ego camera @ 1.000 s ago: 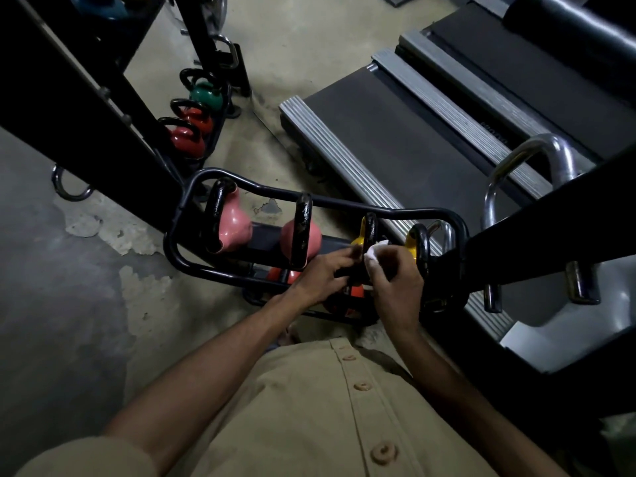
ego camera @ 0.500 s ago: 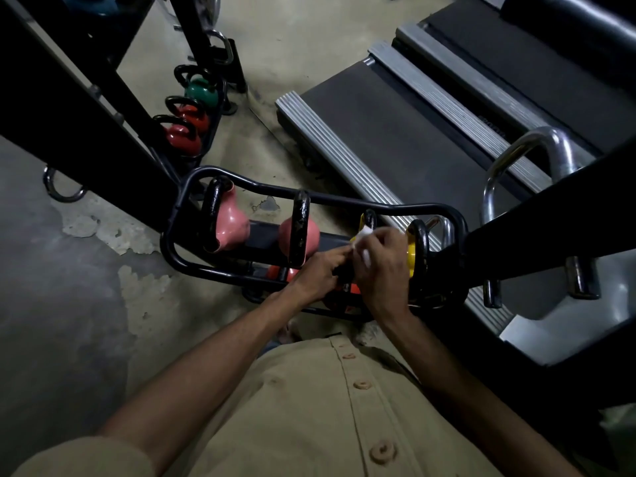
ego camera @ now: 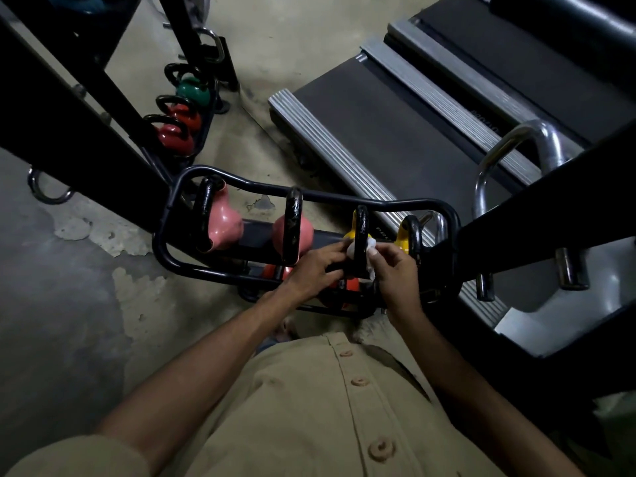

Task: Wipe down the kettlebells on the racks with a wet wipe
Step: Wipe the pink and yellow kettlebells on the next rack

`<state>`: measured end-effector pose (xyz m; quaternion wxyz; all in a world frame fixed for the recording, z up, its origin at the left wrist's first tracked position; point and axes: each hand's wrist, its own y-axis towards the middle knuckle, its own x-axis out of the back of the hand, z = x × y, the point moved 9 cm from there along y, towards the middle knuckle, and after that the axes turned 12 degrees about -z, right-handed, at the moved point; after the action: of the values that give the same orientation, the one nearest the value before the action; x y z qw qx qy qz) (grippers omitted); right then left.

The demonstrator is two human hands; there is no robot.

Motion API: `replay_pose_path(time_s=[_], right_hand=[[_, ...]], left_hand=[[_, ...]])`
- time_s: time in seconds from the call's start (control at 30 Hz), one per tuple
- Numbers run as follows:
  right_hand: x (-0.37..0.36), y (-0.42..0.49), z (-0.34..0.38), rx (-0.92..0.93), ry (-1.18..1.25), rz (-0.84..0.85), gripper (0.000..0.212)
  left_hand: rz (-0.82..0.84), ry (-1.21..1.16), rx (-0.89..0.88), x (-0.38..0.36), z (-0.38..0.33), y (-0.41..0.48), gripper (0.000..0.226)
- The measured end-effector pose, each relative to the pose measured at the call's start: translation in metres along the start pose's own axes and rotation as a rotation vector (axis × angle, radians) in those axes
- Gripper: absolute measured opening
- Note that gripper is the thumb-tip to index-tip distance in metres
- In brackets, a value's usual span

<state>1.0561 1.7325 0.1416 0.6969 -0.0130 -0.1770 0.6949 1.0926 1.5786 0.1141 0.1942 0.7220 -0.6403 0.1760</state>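
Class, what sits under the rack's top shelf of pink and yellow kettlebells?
Orange kettlebells lower down, glimpsed only; the left hand, right hand and top shelf hide the rest.
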Motion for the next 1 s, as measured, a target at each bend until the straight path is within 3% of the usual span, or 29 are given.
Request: replay_pose_path(time_s=[0.13, 0.2, 0.3, 0.43, 0.6, 0.8, 1.0], right_hand=[[0.012, -0.015, 0.006, 0.185, -0.200, -0.104, 0.009], [0.006, -0.027, 0.030, 0.435, -0.296, -0.101, 0.011], [-0.016, -0.042, 0.051, 0.869, -0.634, -0.042, 0.016], [-0.023, -0.054, 0.031, 1.106, -0.845, 0.054, 0.022], [0.001, -0.047, 0.006, 0.953, -0.851, -0.021, 0.004], [0.019, -0.026, -0.009, 0.316, -0.331, -0.139, 0.013], [0.008, -0.034, -0.013, 0.343, -0.348, -0.046, 0.024]], left_hand=[[-0.003, 0.017, 0.020, -0.004, 0.002, -0.003, 0.045], [-0.028, 0.003, 0.020, -0.002, -0.001, -0.004, 0.046], [-0.050, 0.010, -0.016, -0.001, -0.006, -0.004, 0.050], [-0.065, 0.035, 0.004, 0.000, 0.000, -0.004, 0.046], [-0.043, 0.032, 0.021, -0.002, 0.005, -0.003, 0.041], [-0.041, 0.011, 0.033, -0.005, 0.007, -0.002, 0.044], [-0.052, -0.018, 0.043, -0.004, 0.004, -0.003, 0.040]])
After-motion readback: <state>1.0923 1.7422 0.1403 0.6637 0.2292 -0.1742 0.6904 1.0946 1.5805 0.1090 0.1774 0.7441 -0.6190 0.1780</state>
